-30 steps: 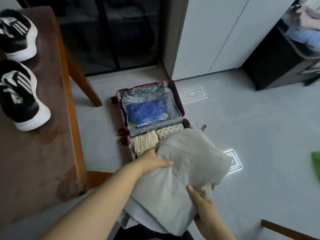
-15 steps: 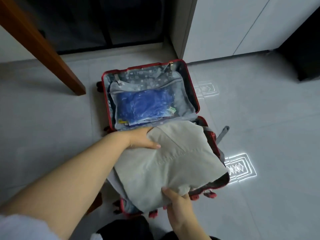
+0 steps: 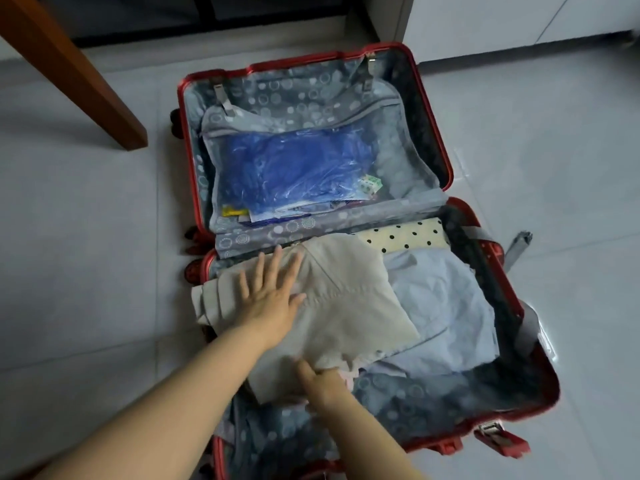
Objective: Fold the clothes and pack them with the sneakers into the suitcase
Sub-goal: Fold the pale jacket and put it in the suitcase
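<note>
Beige folded garment (image 3: 346, 306) is now down in the near half of the red suitcase (image 3: 429, 140); a second ago I was carrying it above the case with both hands. Left hand (image 3: 270, 299) grip spread flat, palm pressing the beige cloth. Right hand (image 3: 322, 379) fingers curled on the garment's near edge, pinching or tucking it, can't tell which. It overlaps a light blue garment (image 3: 446, 306); polka-dot piece (image 3: 405, 233) sits at the far edge. Beige corner hangs over the left rim. Blue plastic-wrapped bundle (image 3: 291, 174) is in the lid pocket. Sneakers no longer in view, so likely not yet packed. Desk leg (image 3: 76, 71) far left.
</note>
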`<state>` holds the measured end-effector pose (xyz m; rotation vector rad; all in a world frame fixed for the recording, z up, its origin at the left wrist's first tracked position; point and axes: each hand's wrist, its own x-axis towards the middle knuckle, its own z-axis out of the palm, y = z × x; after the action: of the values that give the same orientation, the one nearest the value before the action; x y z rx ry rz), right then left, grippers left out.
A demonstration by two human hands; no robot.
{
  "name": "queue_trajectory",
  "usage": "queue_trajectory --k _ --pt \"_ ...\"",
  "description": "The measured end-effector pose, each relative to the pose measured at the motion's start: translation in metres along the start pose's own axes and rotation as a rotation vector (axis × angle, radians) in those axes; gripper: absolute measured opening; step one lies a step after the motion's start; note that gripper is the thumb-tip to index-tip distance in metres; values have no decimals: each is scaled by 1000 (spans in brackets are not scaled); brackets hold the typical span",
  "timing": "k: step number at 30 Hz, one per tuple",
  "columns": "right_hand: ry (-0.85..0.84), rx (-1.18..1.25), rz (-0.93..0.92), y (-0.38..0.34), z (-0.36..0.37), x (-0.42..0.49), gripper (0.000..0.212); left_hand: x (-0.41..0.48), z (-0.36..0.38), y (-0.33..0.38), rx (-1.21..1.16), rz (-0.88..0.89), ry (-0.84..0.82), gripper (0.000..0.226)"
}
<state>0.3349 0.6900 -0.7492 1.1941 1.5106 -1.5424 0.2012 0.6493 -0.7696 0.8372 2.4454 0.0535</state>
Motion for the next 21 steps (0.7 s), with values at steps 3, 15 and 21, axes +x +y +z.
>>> queue_trajectory --k 3,15,21 --pt "-266 -429 -123 -13 -25 -26 35 -24 9 0 55 -66 -7 63" --pt "416 -1218 -414 -17 -108 61 114 -1 33 -26 173 105 -133 134" --pt "458 -1187 -435 -3 -110 92 117 20 40 -30 226 132 -206 139"
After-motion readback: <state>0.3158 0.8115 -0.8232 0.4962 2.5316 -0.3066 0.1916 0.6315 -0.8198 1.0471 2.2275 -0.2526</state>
